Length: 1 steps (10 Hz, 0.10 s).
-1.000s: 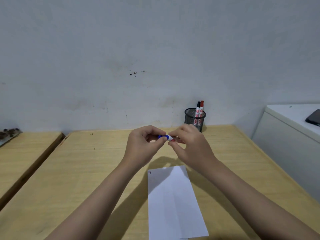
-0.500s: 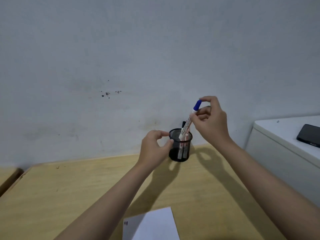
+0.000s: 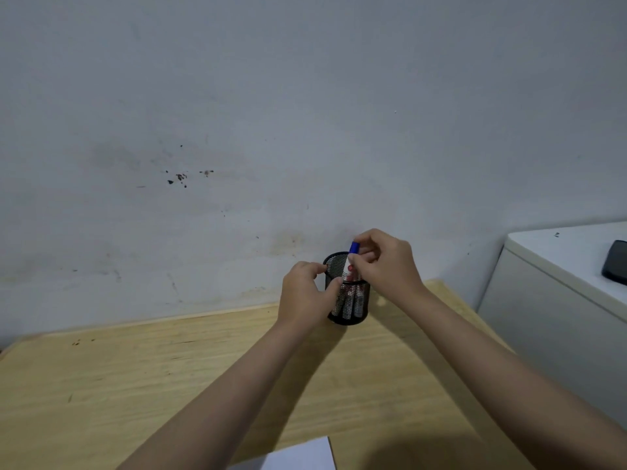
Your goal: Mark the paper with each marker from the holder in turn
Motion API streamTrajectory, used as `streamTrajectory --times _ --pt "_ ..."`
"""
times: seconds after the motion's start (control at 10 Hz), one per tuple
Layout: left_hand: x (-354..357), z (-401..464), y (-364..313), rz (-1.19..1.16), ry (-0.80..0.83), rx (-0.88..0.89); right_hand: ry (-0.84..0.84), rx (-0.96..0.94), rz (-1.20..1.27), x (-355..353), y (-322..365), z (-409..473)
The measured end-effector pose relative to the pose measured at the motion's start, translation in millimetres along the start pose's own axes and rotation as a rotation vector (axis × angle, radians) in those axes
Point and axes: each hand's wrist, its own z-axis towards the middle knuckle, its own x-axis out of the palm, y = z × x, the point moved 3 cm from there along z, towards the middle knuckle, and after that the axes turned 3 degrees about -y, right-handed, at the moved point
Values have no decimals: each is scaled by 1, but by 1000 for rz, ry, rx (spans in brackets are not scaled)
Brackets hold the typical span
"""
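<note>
A: What has changed since half a second ago?

B: The blue-capped marker (image 3: 352, 262) has gone down into the black mesh holder (image 3: 349, 301); then it stood mostly above the rim, now only the cap and a bit of the white barrel show. The right hand (image 3: 385, 262) has dropped with it, fingertips pinching the marker just under the cap.

A: And the left hand (image 3: 305, 293)?

B: It has closed in on the holder, thumb and fingers gripping its left wall near the rim. The holder leans a little to the left.

A: Where is it on the tabletop (image 3: 135, 378)?

B: Near the far edge, towards the far right corner, close to the wall (image 3: 271, 113). Other markers stand inside, seen dimly through the mesh.

A: The paper (image 3: 298, 457)?

B: At the near edge, only its top corner in view, well apart from the holder.

A: Open room?

B: The whole left half of the tabletop is bare. To the right, a white cabinet (image 3: 559, 300) stands just beside the table's right edge, with a dark device (image 3: 615, 262) on top.
</note>
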Motion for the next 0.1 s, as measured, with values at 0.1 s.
streamTrajectory --times 0.1 --pt "-4 0 -4 -20 10 -36 48 -16 -34 -3 8 1"
